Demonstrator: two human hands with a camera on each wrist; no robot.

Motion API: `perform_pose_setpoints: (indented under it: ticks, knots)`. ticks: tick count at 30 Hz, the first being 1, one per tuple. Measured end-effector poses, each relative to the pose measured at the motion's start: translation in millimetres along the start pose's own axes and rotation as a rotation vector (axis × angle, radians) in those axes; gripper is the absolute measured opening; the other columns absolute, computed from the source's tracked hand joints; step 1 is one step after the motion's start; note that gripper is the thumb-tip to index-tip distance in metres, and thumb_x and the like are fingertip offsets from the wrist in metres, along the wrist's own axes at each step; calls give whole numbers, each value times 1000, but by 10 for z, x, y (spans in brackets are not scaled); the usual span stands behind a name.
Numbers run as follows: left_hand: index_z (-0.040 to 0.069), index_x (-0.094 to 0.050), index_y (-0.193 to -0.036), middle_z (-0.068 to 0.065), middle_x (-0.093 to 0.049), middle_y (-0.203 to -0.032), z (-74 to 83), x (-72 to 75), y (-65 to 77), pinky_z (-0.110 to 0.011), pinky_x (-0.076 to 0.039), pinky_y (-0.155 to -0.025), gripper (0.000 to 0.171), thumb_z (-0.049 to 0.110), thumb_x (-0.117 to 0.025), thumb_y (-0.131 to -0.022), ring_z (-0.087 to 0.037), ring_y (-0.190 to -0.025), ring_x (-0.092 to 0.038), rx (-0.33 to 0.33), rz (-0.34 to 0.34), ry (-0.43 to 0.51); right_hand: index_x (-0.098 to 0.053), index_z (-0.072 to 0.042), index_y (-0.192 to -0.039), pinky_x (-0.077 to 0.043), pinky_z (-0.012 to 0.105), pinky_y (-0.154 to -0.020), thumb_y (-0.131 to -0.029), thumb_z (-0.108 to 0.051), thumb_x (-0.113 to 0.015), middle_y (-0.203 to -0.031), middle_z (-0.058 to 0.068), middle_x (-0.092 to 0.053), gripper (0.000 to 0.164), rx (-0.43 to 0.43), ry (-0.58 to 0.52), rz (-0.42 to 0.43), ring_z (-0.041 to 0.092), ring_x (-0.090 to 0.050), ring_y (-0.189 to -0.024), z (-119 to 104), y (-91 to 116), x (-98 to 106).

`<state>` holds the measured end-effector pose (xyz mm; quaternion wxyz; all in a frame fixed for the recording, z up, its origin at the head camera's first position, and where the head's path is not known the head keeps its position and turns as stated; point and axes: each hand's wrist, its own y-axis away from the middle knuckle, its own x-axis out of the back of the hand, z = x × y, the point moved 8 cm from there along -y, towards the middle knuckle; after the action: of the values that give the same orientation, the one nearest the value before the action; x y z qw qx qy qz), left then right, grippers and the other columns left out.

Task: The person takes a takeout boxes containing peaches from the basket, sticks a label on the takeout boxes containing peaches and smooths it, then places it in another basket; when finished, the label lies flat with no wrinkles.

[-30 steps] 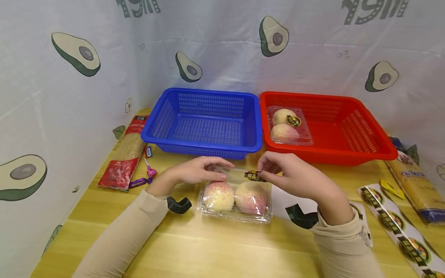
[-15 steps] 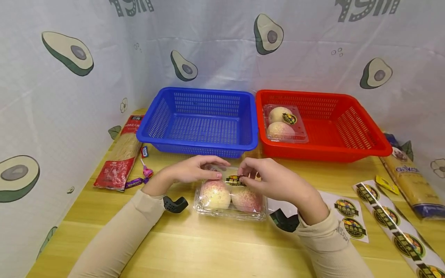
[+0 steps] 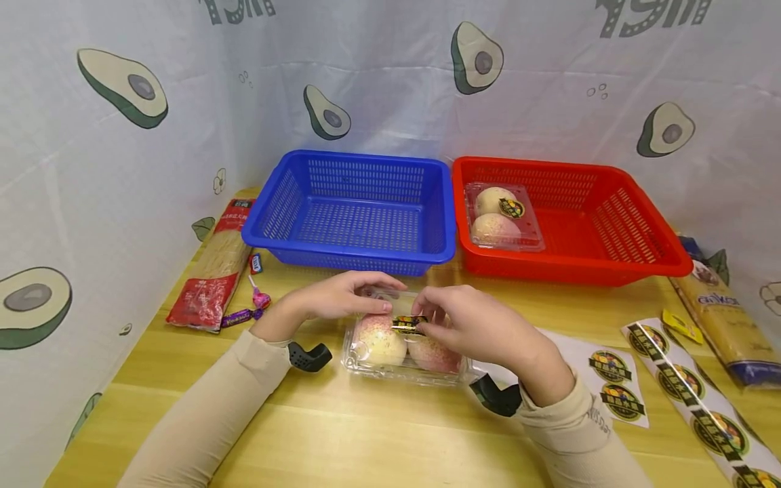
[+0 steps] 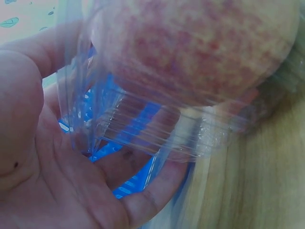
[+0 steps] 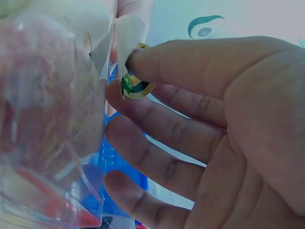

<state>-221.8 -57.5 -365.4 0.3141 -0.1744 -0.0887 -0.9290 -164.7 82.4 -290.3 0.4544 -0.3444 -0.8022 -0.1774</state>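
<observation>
A clear plastic fruit box (image 3: 403, 375) with two pink-speckled peaches (image 3: 381, 342) inside sits on the table in front of the person. The left hand (image 3: 342, 296) grips its far left corner, thumb over the lid and fingers round the side, as the left wrist view shows. Between thumb and index finger the right hand (image 3: 472, 324) pinches a round black-and-gold sticker (image 3: 406, 324) just over the middle of the lid. In the right wrist view the sticker (image 5: 138, 89) is bent at the thumb tip, its pale back showing, while the other fingers extend toward the box.
Behind stand a blue basket (image 3: 360, 254) and a red basket (image 3: 573, 268); another box of peaches (image 3: 500, 217) lies in the red one. Sticker sheets (image 3: 617, 383) and a yellow pack (image 3: 726, 318) are at right. A noodle pack (image 3: 213, 271) and candies (image 3: 241, 317) lie at left.
The right hand has brought the sticker leftward and slightly nearer the person, from the lid's right part to its middle. The left hand keeps its grip on the box. The head view has shifted slightly.
</observation>
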Motion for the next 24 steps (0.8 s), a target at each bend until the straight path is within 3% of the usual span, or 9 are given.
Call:
perform_pose_setpoints:
  ticks: [13, 19, 24]
  knots:
    - [13, -57, -142, -4, -57, -141, -9, 7, -14, -40, -44, -105, 42, 22, -63, -101, -19, -131, -50, 2, 8, -8, -68, -13, -102, -52, 28, -68, -88, -7, -76, -84, -11, -61, 17, 16, 49, -19, 6, -57, -75, -38, -4, -23]
    - [14, -56, -142, -3, -57, -141, -20, 4, -10, -39, -44, -105, 42, 23, -63, -102, -18, -131, -50, 15, 5, 0, -68, -13, -103, -50, 25, -65, -87, -11, -79, -93, -6, -60, 19, 5, 133, 12, 5, -53, -68, -66, 17, -31]
    - [14, -56, -143, -3, -57, -141, -3, 1, 1, -40, -44, -105, 43, 24, -63, -102, -19, -131, -50, 19, 6, -9, -62, -11, -112, -48, 23, -59, -85, -11, -80, -101, -2, -53, 32, -2, 161, 62, 3, -49, -63, -115, 38, -12]
